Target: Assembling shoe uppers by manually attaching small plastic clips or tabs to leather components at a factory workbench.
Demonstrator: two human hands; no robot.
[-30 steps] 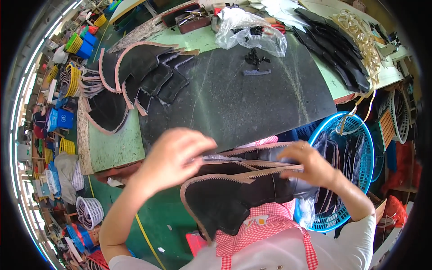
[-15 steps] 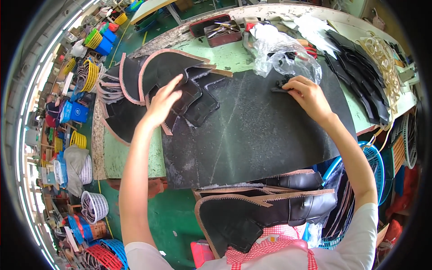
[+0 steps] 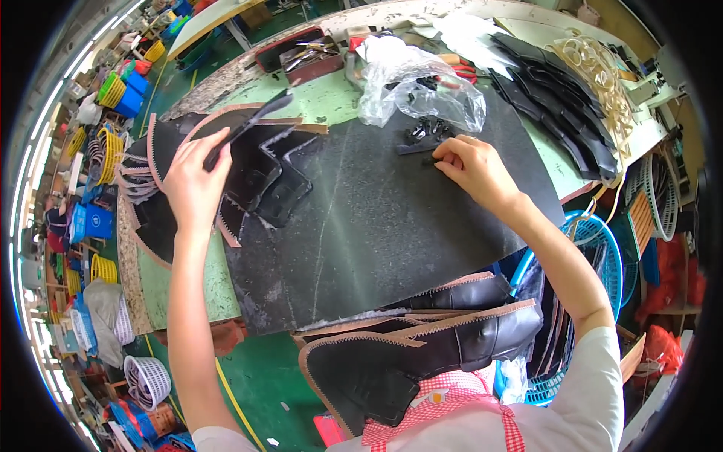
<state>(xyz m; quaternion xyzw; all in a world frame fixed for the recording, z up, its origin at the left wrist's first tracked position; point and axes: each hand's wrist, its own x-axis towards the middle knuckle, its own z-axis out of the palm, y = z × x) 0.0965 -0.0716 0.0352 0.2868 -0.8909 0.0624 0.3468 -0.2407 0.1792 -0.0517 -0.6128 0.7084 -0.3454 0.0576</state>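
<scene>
Nearest, black panels with toothed tan edging (image 3: 361,350) lie across the lap over a checked apron (image 3: 444,384), a blue basket (image 3: 616,260) to their right. On the dark mat (image 3: 376,233) beyond, the right hand (image 3: 473,172) has thumb and fingertips drawn together on a small black bit (image 3: 428,160), just beside a grey strip (image 3: 416,148); so tiny a bit probably weighs little and suits a fingertip pinch. Farther left, the left hand (image 3: 194,181) has its thumb closed against its fingers, gripping one end of a narrow black piece (image 3: 257,118) raised above the stacked panels (image 3: 260,181). It looks light, thin and bendable, perhaps smooth-faced, so best held by an edge near one end. Farther off lie a clear plastic bag (image 3: 384,75) and a tool tin (image 3: 312,68).
</scene>
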